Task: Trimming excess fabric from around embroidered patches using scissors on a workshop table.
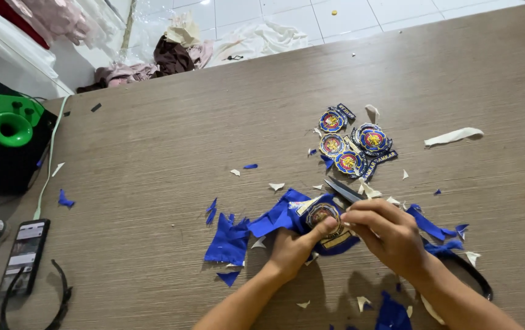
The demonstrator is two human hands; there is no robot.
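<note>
Near the front of the brown surface (152, 153), the left hand (293, 247) pinches a blue embroidered patch (322, 215), thumb pressed on its face. The right hand (388, 232) is closed around scissors (343, 189), whose dark blades point up and to the left, away from the person; how far they gape is hard to tell. Finished round patches (351, 143) lie just beyond, with blue scraps (229, 241) to the left.
</note>
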